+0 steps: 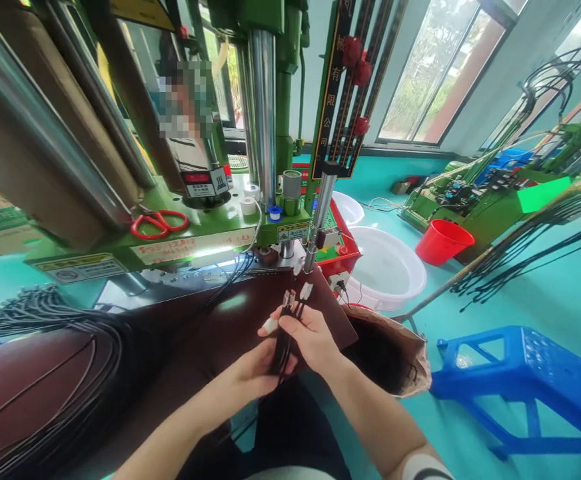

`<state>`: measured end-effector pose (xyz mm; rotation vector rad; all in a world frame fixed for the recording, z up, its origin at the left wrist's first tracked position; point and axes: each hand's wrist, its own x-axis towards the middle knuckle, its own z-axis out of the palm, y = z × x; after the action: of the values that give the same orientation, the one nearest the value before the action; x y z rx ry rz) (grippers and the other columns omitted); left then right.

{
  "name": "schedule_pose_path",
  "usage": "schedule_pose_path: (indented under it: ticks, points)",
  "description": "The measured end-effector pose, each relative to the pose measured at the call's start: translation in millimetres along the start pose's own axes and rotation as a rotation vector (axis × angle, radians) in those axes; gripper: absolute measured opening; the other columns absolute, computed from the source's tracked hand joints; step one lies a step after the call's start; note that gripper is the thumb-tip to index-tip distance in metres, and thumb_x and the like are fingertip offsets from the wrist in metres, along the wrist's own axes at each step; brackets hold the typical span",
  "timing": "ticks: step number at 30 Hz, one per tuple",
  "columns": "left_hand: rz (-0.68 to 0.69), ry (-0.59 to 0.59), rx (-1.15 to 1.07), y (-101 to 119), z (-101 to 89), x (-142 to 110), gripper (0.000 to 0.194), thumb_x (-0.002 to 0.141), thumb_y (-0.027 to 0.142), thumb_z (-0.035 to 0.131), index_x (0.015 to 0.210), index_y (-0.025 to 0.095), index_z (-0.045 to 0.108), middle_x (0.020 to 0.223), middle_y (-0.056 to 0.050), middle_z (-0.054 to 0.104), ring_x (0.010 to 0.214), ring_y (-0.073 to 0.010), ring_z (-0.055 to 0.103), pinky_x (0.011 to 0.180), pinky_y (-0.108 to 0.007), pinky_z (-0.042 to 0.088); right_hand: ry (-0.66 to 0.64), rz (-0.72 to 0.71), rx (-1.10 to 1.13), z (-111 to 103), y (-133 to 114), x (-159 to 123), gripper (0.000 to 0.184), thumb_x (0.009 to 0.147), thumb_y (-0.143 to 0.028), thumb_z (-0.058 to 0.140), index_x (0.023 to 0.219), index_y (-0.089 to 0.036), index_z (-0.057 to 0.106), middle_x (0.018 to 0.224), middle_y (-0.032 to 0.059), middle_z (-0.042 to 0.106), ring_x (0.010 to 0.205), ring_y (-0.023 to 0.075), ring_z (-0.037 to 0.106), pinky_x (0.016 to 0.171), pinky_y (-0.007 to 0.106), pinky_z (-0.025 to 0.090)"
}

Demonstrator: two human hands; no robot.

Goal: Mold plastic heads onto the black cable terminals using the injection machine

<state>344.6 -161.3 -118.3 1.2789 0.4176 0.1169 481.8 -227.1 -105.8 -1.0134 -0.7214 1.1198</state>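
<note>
Between my hands is a small bunch of black cables (283, 343) whose metal and white connector ends point up and away from me. My left hand (260, 367) wraps round the lower part of the bunch. Higher up, my right hand (313, 333) pinches the same cables just below their connectors, thumb on top. One finger there has a white covering at its tip. One white-tipped connector (306, 291) stands a little apart from the others. Both hands are over the front edge of the dark red table, close to my lap.
A green press machine (210, 233) stands ahead, with red-handled scissors (159, 225) on its ledge. Many black cables (105, 347) lie on the table (20, 380) at left. At right are a paper-lined bin (413, 363), white tub (410, 267), red bucket (444, 241) and blue stool (545, 373).
</note>
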Motion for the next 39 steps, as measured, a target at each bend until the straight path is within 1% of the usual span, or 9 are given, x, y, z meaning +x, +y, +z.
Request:
schedule_pose_path:
  ticks: [3,6,9,11,17,26,29,34,39]
  points:
    - [0.037,0.070,-0.183,4.1,11.0,14.4,0.027,0.073,0.038,0.061,0.088,0.017,0.054,0.065,-0.001,0.060,0.056,-0.0114,0.054,0.055,-0.023,0.045,-0.038,0.071,-0.123,-3.2,-3.9,3.0,0.023,0.077,-0.035,0.061,0.090,-0.016,0.065,0.085,0.0049,0.068,0.047,0.0090,0.055,0.038,0.019,0.039]
    - [-0.040,0.053,-0.320,1.0,18.8,23.8,0.032,0.078,0.049,0.052,0.077,0.017,0.050,0.041,0.007,0.041,0.030,-0.0044,0.027,0.033,-0.018,0.024,-0.055,0.021,-0.032,-15.2,-16.7,15.8,0.023,0.074,-0.029,0.064,0.094,-0.017,0.066,0.094,0.0063,0.068,0.062,0.0122,0.061,0.052,0.021,0.047]
    - [-0.121,0.008,-0.338,-4.6,22.1,25.2,0.032,0.077,0.048,0.055,0.077,0.017,0.049,0.042,0.008,0.039,0.030,-0.0028,0.023,0.033,-0.017,0.018,-0.005,-0.103,0.100,-27.3,-39.5,33.1,0.033,0.074,-0.028,0.065,0.106,-0.023,0.060,0.108,0.0044,0.064,0.097,0.0205,0.061,0.082,0.033,0.047]
    - [-0.127,0.008,-0.296,-7.2,23.3,25.0,0.032,0.077,0.048,0.054,0.076,0.016,0.049,0.044,0.007,0.041,0.031,-0.0029,0.026,0.033,-0.017,0.020,-0.008,-0.105,-0.019,-31.4,-54.0,42.1,0.030,0.077,-0.033,0.061,0.104,-0.022,0.061,0.101,0.0046,0.067,0.097,0.0212,0.061,0.089,0.037,0.042]
    - [-0.053,0.071,-0.231,-2.8,25.8,31.7,0.033,0.078,0.049,0.051,0.077,0.015,0.050,0.049,0.006,0.043,0.035,-0.0051,0.036,0.037,-0.020,0.029,-0.125,0.037,-0.604,-31.3,-60.9,48.9,0.041,0.082,-0.050,0.048,0.082,-0.014,0.067,0.076,0.0065,0.070,0.077,0.0192,0.064,0.077,0.033,0.045]
    - [-0.068,0.114,-0.189,-2.1,25.6,45.9,0.033,0.076,0.049,0.051,0.080,0.016,0.049,0.048,0.008,0.039,0.034,-0.0044,0.030,0.033,-0.018,0.025,-0.310,0.116,-0.652,-34.6,-54.7,38.4,0.056,0.086,-0.058,0.035,0.115,-0.016,0.058,0.110,0.0103,0.063,0.091,0.0203,0.062,0.081,0.034,0.047]
    - [-0.120,0.086,-0.143,3.1,26.5,42.3,0.034,0.077,0.050,0.049,0.087,0.017,0.048,0.045,0.010,0.036,0.031,-0.0039,0.024,0.031,-0.017,0.021,-0.307,0.026,-0.676,-34.8,-50.5,36.2,0.048,0.089,-0.050,0.036,0.126,-0.022,0.050,0.125,0.0071,0.053,0.109,0.0203,0.054,0.093,0.036,0.041]
    - [-0.129,0.025,0.001,8.7,28.9,39.1,0.032,0.080,0.048,0.045,0.084,0.016,0.050,0.043,0.009,0.037,0.030,-0.0044,0.027,0.030,-0.017,0.023,-0.066,-0.263,-0.646,-40.1,-35.9,43.3,0.050,0.087,-0.042,0.046,0.135,-0.028,0.036,0.138,0.0021,0.039,0.127,0.0179,0.035,0.105,0.036,0.029]
    - [-0.106,0.069,-0.071,-2.3,32.8,45.5,0.032,0.079,0.046,0.047,0.078,0.014,0.051,0.047,0.005,0.045,0.031,-0.0067,0.038,0.034,-0.020,0.029,-0.399,-0.063,-0.918,-36.8,-30.9,40.8,0.038,0.093,-0.038,0.033,0.111,-0.022,0.063,0.116,0.0010,0.061,0.110,0.0193,0.053,0.095,0.032,0.041]
